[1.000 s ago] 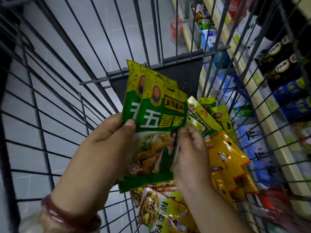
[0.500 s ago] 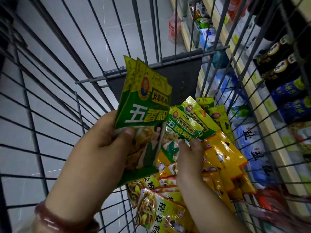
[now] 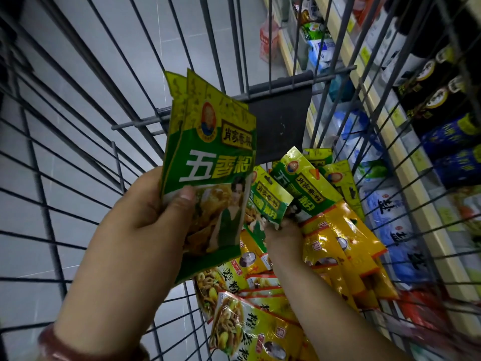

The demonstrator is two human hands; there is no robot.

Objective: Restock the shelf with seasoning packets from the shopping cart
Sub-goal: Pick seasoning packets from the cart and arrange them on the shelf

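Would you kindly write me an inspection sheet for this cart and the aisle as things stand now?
Surface: grey wire shopping cart, its mesh floor partly bare on the left.
Job's things: green five-spice seasoning packets stacked in the left hand; more green packets and yellow foil packets piled in the cart.
Clutter: nothing seen.
Hands: left hand grips the stack, thumb on front; right hand reaches into the pile at a green packet, its grip hidden.
Cables: nothing seen.
Surroundings: cream store shelf on the right with blue-and-white bags and dark bottles; grey tiled floor.
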